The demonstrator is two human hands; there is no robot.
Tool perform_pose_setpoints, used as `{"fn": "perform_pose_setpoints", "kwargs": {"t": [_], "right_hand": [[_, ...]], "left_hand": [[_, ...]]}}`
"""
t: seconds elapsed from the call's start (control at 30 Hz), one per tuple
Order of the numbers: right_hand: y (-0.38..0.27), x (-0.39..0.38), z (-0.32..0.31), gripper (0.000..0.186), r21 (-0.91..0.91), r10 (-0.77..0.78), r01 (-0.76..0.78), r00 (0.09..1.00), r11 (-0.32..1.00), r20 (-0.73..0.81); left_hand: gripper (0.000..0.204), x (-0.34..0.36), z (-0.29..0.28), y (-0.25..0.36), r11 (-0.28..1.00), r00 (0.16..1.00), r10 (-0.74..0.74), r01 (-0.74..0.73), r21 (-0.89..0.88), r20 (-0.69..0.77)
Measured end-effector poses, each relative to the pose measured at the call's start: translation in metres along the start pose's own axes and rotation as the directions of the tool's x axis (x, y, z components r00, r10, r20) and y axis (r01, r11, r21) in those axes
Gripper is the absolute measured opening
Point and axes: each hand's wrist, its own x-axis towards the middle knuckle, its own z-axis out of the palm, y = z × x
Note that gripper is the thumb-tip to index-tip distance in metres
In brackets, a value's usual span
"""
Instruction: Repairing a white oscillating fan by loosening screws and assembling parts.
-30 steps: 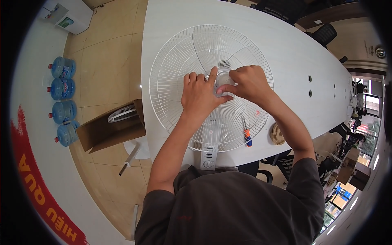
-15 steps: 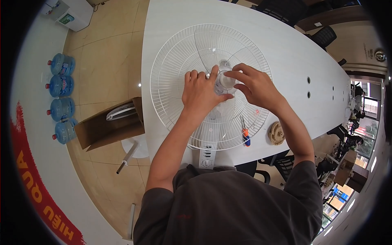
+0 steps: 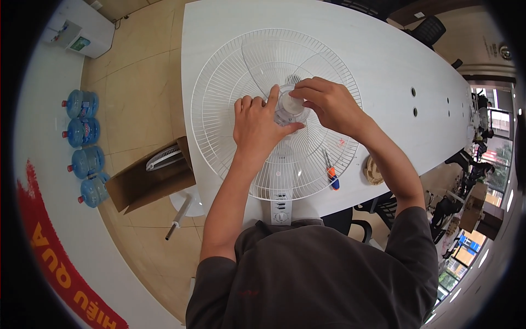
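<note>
A fan with a round white wire guard (image 3: 215, 143) lies face up on the table, clear blades (image 3: 268, 56) inside the ring. My left hand (image 3: 257, 125) is spread over the guard, its index finger and thumb stretched along the left and lower sides of the clear hub (image 3: 284, 115). From the right, my right hand (image 3: 331, 105) pinches a whitish round knob (image 3: 293, 104) at the hub's middle; its fingertips partly cover it. The fan's control panel (image 3: 281, 207), with buttons and a dial, points toward my body.
An orange-and-blue screwdriver (image 3: 333, 179) lies by the guard's lower right; a round beige part (image 3: 373, 171) sits beyond it. Left of the table (image 3: 394, 71) stand an open cardboard box (image 3: 129, 183), a white stand with a pole (image 3: 186, 205) and several blue water bottles (image 3: 83, 131).
My right fingers have shifted slightly round the knob, with the wrist a little turned. My left hand keeps its place beside the hub. The whole view has shifted slightly.
</note>
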Motion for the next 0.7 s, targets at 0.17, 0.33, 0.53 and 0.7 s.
{"fn": "perform_pose_setpoints", "kwargs": {"t": [0.17,0.33,0.53,0.7], "right_hand": [[0.001,-0.008,-0.001,0.039,0.155,0.028,-0.019,0.998,0.988,-0.059],[-0.006,-0.032,-0.027,0.033,0.277,0.249,-0.197,0.954,0.940,-0.165],[-0.026,-0.079,-0.027,0.024,0.383,0.388,-0.266,0.875,0.885,-0.289],[-0.031,-0.114,-0.019,0.019,0.476,0.512,-0.339,0.805,0.812,-0.301]], "left_hand": [[0.103,0.000,-0.001,0.000,1.000,1.000,0.005,-0.005,0.016,-0.013],[0.103,-0.003,0.000,-0.002,0.999,0.996,0.038,-0.035,0.027,-0.086],[0.103,-0.006,0.003,-0.009,0.998,0.991,0.058,-0.054,0.036,-0.117],[0.105,-0.008,-0.001,-0.010,0.997,0.990,0.067,-0.061,0.052,-0.127]]}}
